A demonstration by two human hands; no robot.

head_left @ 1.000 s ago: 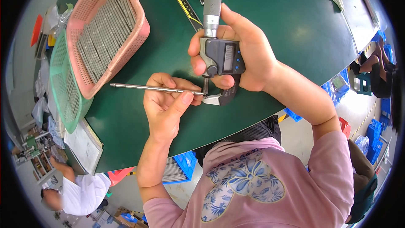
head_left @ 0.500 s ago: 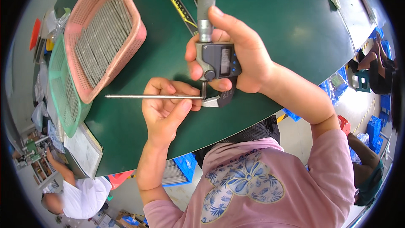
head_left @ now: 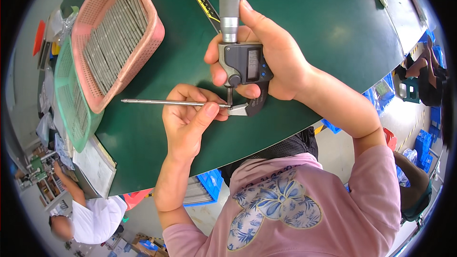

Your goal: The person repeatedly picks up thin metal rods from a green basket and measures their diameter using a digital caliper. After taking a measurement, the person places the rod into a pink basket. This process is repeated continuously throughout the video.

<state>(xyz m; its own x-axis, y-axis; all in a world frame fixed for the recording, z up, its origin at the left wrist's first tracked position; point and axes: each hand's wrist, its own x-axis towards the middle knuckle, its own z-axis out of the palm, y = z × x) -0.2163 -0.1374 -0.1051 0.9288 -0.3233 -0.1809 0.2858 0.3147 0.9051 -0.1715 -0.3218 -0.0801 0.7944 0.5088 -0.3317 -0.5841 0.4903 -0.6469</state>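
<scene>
Green desk (head_left: 333, 28) fills the frame, pink basket (head_left: 119, 33) of metal rods at 10 o'clock with a green basket (head_left: 71, 100) beside it at 9, a person in white far off at 7. Right hand (head_left: 266, 52) is wrapped tight round a digital micrometer (head_left: 243, 62) at centre, thumb near the thimble; left hand (head_left: 190, 119) pinches a thin steel rod (head_left: 166, 102) lying level, its right tip sitting in the micrometer's gap. Looks like the measuring step, so next probably calls for closing the spindle gently on the rod, keeping it square.
</scene>
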